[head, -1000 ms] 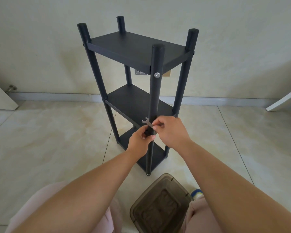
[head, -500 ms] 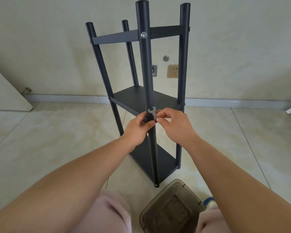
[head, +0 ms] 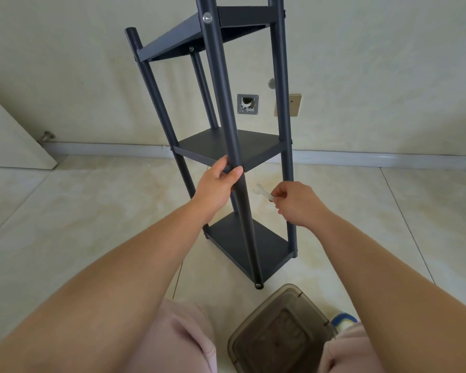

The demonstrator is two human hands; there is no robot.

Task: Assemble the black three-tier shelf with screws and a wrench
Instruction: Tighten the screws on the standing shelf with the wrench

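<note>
Pulled off the post, the right hand (head: 297, 204) pinches the wrench (head: 263, 192); the left hand (head: 218, 185) grips the shelf (head: 228, 146), midway through tightening; refit the wrench next.

The black three-tier shelf (head: 228, 146) stands upright on the floor, four round posts joined by three flat rectangular boards. Its nearest post (head: 226, 103) is gripped by the left hand (head: 218, 185) at the level of the middle board (head: 253, 146); a silver screw head (head: 207, 18) shows on that post high above the hand, at the top board. The bottom board lies below and between both hands. The small flat silver wrench (head: 262, 193) is pinched at one end by the right hand (head: 297, 203), its open end pointing toward the post, just beside it and not touching.
</note>
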